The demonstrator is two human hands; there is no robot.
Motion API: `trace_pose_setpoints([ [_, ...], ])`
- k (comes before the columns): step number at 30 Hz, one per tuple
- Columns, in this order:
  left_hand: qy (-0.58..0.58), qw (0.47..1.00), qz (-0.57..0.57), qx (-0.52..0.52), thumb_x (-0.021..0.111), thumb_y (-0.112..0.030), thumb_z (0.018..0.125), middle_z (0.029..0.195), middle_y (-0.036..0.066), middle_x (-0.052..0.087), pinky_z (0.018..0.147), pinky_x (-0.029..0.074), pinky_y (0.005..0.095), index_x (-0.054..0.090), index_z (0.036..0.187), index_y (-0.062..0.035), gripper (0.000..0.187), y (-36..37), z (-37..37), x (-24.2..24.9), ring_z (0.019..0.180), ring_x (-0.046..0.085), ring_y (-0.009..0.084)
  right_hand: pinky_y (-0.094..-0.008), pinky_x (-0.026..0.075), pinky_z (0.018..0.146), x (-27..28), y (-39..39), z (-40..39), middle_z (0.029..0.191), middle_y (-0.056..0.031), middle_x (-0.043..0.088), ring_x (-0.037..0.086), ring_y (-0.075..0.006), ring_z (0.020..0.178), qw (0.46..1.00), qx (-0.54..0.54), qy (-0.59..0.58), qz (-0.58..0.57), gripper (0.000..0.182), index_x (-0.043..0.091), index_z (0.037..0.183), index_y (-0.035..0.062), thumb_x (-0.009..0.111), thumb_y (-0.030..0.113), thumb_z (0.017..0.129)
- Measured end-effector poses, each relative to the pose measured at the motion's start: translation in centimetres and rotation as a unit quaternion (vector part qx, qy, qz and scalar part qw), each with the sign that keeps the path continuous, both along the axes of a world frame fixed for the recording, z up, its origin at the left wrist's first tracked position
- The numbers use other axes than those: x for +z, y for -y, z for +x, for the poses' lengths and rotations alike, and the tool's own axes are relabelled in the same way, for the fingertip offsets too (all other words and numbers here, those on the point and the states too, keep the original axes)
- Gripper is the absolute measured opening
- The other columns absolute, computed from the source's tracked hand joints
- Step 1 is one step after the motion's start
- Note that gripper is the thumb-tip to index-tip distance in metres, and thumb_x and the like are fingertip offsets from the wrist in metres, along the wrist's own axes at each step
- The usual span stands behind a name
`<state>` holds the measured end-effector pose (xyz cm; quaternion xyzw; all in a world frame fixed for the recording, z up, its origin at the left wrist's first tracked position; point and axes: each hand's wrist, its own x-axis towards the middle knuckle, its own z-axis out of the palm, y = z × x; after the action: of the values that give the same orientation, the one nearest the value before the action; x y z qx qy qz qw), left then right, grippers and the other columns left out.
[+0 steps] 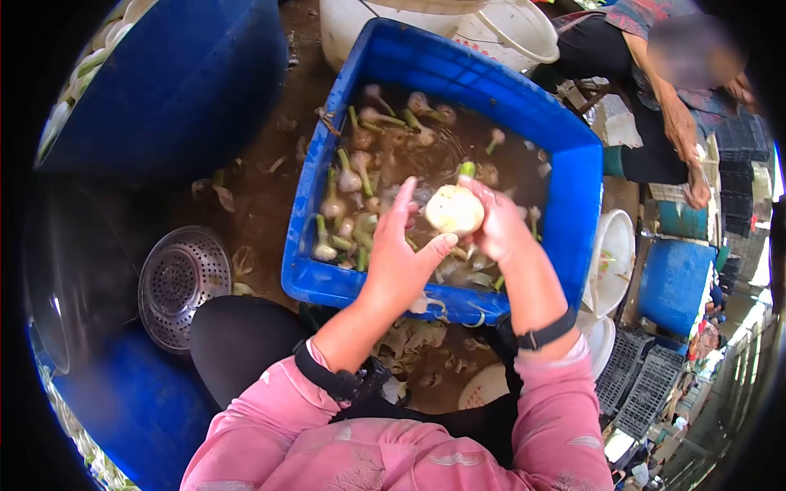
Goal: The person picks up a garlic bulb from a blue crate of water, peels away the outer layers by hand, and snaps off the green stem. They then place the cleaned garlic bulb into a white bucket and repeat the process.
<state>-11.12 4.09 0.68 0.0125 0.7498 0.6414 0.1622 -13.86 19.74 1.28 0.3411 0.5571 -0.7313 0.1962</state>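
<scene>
A pale, round garlic bulb (454,210) with a short green stem is gripped in my right hand (501,225), its root side turned up toward me. My left hand (401,250) is open beside it, fingers spread and the thumb tip right at the bulb's lower edge. Both hands are over a blue plastic tub (296,266) of murky brown water (516,184). Several garlic bulbs with cut green stems (350,176) float in it, mostly along the left and far sides. Loose skins drift under my hands.
A metal colander (184,282) lies to the left, below a large blue container (172,82). White buckets (614,262) stand at the tub's right and far sides. Another person's hand (679,127) works at upper right. Black crates (647,380) lie at lower right; peelings (417,344) litter the floor.
</scene>
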Motion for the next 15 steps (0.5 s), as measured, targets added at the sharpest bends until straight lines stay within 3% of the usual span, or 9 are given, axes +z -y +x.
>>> trace_pose_setpoints([
  [1, 0.068, 0.982, 0.171, -0.051, 0.064, -0.023, 0.073, 0.109, 0.008, 0.047, 0.079, 0.040, 0.0283, 0.027, 0.128, -0.0071, 0.067, -0.1, -0.3, 0.1, 0.097, 0.045, 0.0174, -0.0211, 0.035, 0.031, 1.1, 0.8, 1.3, 0.062, -0.0040, 0.056, 0.050, -0.0107, 0.043, 0.999, -0.027, -0.011, -0.019, 0.032, 0.056, 0.079, 0.0045, 0.051, 0.036, 0.081],
  [2, 0.136, 0.928, 0.333, -0.100, 0.063, -0.023, 0.075, 0.109, 0.007, 0.048, 0.080, 0.039, 0.0286, 0.028, 0.127, -0.0067, 0.065, -0.3, -0.2, 0.2, 0.098, 0.046, 0.0171, -0.0213, 0.034, 0.030, 2.0, 1.4, 2.5, 0.062, -0.0040, 0.055, 0.049, -0.0105, 0.043, 0.998, -0.054, -0.022, -0.039, 0.033, 0.056, 0.079, 0.0038, 0.051, 0.037, 0.081],
  [5, 0.194, 0.880, 0.431, -0.054, 0.060, -0.021, 0.078, 0.108, 0.006, 0.049, 0.081, 0.040, 0.0289, 0.032, 0.124, -0.0067, 0.056, -0.7, 1.4, 0.4, 0.098, 0.047, 0.0153, -0.0202, 0.036, 0.034, 3.7, 2.0, 5.5, 0.061, -0.0038, 0.054, 0.048, -0.0098, 0.043, 0.987, -0.059, -0.086, 0.124, 0.031, 0.055, 0.079, 0.0016, 0.048, 0.032, 0.084],
  [8, 0.213, 0.884, 0.416, 0.001, 0.057, -0.019, 0.080, 0.108, 0.006, 0.049, 0.082, 0.041, 0.0290, 0.035, 0.121, -0.0073, 0.048, -0.1, 2.1, 0.9, 0.098, 0.048, 0.0146, -0.0231, 0.041, 0.045, 5.6, 3.9, 8.3, 0.064, -0.0057, 0.054, 0.050, -0.0111, 0.049, 0.944, -0.028, -0.169, 0.283, 0.023, 0.056, 0.087, -0.0012, 0.051, 0.021, 0.083],
  [10, 0.188, 0.886, 0.423, 0.016, 0.059, -0.017, 0.078, 0.108, 0.006, 0.049, 0.081, 0.041, 0.0277, 0.035, 0.119, -0.0049, 0.049, 0.3, 3.1, 1.9, 0.097, 0.049, 0.0144, -0.0264, 0.043, 0.049, 5.5, 5.0, 10.1, 0.064, -0.0073, 0.054, 0.052, -0.0135, 0.051, 0.884, 0.036, -0.243, 0.398, 0.021, 0.057, 0.090, -0.0017, 0.054, 0.017, 0.081],
  [11, 0.178, 0.887, 0.426, 0.024, 0.062, -0.017, 0.076, 0.107, 0.007, 0.050, 0.082, 0.040, 0.0276, 0.035, 0.118, -0.0031, 0.052, 0.3, 3.7, 2.1, 0.098, 0.049, 0.0145, -0.0297, 0.043, 0.054, 5.2, 5.0, 10.8, 0.065, -0.0102, 0.054, 0.054, -0.0186, 0.056, 0.843, 0.055, -0.269, 0.463, 0.022, 0.058, 0.095, -0.0003, 0.056, 0.012, 0.077],
  [14, 0.144, 0.894, 0.423, 0.041, 0.066, -0.016, 0.072, 0.107, 0.009, 0.050, 0.085, 0.039, 0.0282, 0.034, 0.116, -0.0001, 0.056, 0.6, 5.3, 2.6, 0.099, 0.048, 0.0151, -0.0222, 0.043, 0.050, 5.3, 5.4, 12.4, 0.072, -0.0068, 0.058, 0.055, -0.0111, 0.055, 0.811, 0.081, -0.283, 0.507, 0.025, 0.056, 0.100, -0.0019, 0.051, 0.016, 0.083],
  [15, 0.127, 0.898, 0.419, 0.037, 0.065, -0.016, 0.072, 0.107, 0.009, 0.050, 0.085, 0.039, 0.0284, 0.034, 0.116, 0.0000, 0.056, 0.7, 5.8, 3.1, 0.099, 0.048, 0.0151, -0.0233, 0.043, 0.051, 6.0, 5.7, 12.9, 0.069, -0.0082, 0.058, 0.055, -0.0120, 0.055, 0.808, 0.085, -0.274, 0.514, 0.025, 0.056, 0.100, -0.0015, 0.050, 0.015, 0.083],
])
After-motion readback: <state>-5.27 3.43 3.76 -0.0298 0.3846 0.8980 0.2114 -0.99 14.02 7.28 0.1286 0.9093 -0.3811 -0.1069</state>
